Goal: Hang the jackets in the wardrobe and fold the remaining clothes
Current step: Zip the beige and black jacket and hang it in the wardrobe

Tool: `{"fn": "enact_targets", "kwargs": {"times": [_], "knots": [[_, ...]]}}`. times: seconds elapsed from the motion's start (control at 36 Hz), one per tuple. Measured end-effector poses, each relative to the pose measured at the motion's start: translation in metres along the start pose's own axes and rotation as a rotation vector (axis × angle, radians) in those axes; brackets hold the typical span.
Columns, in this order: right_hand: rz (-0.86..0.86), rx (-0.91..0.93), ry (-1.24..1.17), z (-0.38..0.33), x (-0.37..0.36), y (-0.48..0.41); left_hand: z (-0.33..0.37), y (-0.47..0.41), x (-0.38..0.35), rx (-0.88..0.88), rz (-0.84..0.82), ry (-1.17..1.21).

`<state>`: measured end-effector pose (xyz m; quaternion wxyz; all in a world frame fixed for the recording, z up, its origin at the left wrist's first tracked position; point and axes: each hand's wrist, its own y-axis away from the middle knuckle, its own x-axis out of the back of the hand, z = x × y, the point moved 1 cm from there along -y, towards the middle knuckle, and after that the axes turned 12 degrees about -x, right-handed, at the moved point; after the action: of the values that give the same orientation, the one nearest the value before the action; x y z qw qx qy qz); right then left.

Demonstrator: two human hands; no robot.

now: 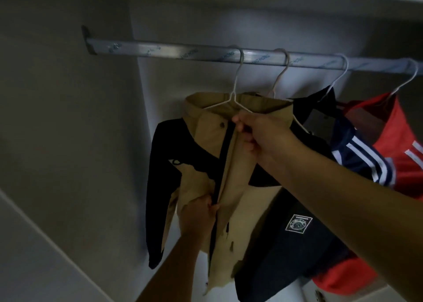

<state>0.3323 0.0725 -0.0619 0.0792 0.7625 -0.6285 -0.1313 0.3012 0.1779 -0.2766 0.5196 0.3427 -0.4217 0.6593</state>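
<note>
- The tan-and-black zip-front fabric jacket (201, 146) hangs at centre frame on a thin white wire hanger (233, 96). The hanger's hook sits over the grey metal rail (183, 52) that crosses the upper part of the frame.
- The jacket's long axis runs top to bottom, and its dark zip line (225, 155) runs down between the 2 hands.
- The right hand (258, 132) reaches in from the right edge and is the higher one. Its fingers are curled and pinch the front edge just under the collar.
- The left hand (199, 214) comes up from the bottom of the frame. Its fingers are bunched, pinching the front edges at the zip lower down.
- I judge the front is being closed or straightened, so any pull would run along that zip line.
- To the right, 3 more garments hang on the same rail: a dark jacket with a square patch (286, 244), a navy top with white stripes (357, 150) and a red garment (393, 128).
- The pale, plain wardrobe wall (68, 118) fills the left of the frame in dim light.
</note>
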Motion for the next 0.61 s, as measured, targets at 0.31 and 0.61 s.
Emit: {"fn": "enact_targets", "kwargs": {"times": [0.31, 0.61], "knots": [[0.042, 0.361, 0.657, 0.0, 0.029, -0.003, -0.004, -0.014, 0.029, 0.034, 0.001, 0.233], [0.39, 0.25, 1.3, 0.039, 0.115, -0.021, 0.083, -0.075, 0.133, -0.431, 0.407, 0.346]]}}
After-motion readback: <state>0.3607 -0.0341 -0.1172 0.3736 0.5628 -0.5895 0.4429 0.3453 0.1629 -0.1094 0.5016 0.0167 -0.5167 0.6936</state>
